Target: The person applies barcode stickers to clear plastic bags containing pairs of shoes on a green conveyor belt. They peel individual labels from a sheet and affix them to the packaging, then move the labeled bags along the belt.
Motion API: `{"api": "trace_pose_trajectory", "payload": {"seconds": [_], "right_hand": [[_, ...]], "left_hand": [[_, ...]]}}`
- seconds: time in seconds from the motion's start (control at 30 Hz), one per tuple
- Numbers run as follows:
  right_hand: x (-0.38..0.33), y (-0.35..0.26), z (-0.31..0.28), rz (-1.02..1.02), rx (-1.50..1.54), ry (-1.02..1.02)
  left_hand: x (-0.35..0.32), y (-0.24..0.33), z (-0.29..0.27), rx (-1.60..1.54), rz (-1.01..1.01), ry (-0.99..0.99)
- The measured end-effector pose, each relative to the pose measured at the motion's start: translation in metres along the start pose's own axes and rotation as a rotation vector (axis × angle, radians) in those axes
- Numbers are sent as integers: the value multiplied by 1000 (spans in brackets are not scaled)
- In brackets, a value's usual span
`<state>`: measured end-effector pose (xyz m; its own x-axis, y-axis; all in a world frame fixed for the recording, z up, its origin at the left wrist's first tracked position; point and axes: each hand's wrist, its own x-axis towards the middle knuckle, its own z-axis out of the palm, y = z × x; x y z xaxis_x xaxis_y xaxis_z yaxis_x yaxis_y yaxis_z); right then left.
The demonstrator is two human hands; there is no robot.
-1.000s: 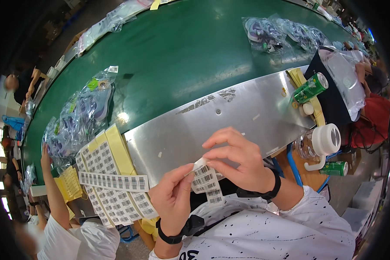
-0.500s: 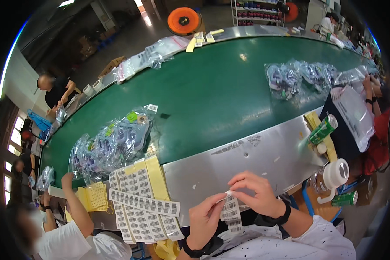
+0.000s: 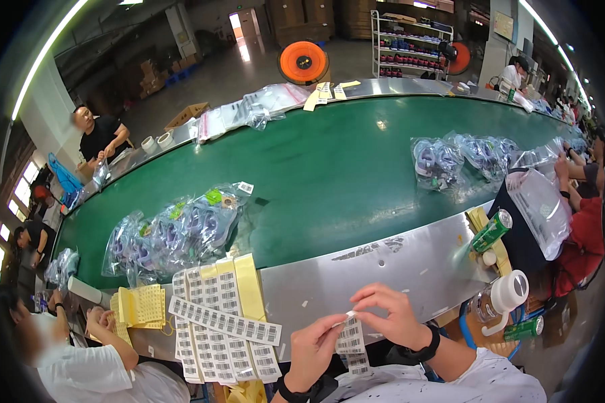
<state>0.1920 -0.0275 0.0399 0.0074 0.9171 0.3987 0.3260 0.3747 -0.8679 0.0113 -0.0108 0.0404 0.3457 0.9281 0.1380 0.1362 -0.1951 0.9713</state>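
A strip of white barcode labels (image 3: 350,340) hangs in front of my body, its top edge pinched between my fingertips. My left hand (image 3: 314,348) grips that edge with thumb and forefinger. From the other side my right hand (image 3: 391,317) has thumb and forefinger closed at the same edge, its other fingers lifted. Left of my hands, sheets of barcode labels (image 3: 212,349) overlap on the steel table edge (image 3: 329,275). A loose label strip (image 3: 225,321) lies slantwise across them, and a yellow backing sheet (image 3: 250,289) sticks out behind.
Clear-bagged shoes (image 3: 181,232) lie on the green conveyor belt (image 3: 309,168), with more bagged shoes (image 3: 460,160) at far right. A green can (image 3: 492,230) and a white-lidded jug (image 3: 509,292) stand on my right. A co-worker in white (image 3: 91,366) sits at left by yellow label sheets (image 3: 141,305).
The view has tilted upward. My hands still pinch the strip in nearly the same pose. The left co-worker's raised arm has come back from the bagged shoes toward the yellow sheets.
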Motion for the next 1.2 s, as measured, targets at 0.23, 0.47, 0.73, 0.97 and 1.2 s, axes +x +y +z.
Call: {"api": "trace_pose_trajectory", "payload": {"seconds": [0.23,0.47,0.73,0.97,1.2], "right_hand": [[1,-2,5,-107,-135,34],[4,9,14,-338,-277,31],[29,-2,-11,-205,16,4],[183,90,-127,-58,-153,295],[197,265,-280,287,-975,615]], "left_hand": [[2,-6,-5,-82,-53,31],[0,-23,1,-128,-164,102],[21,-34,5,-533,-283,55],[22,-57,19,-246,-301,193],[20,-64,24,-187,-417,209]]}}
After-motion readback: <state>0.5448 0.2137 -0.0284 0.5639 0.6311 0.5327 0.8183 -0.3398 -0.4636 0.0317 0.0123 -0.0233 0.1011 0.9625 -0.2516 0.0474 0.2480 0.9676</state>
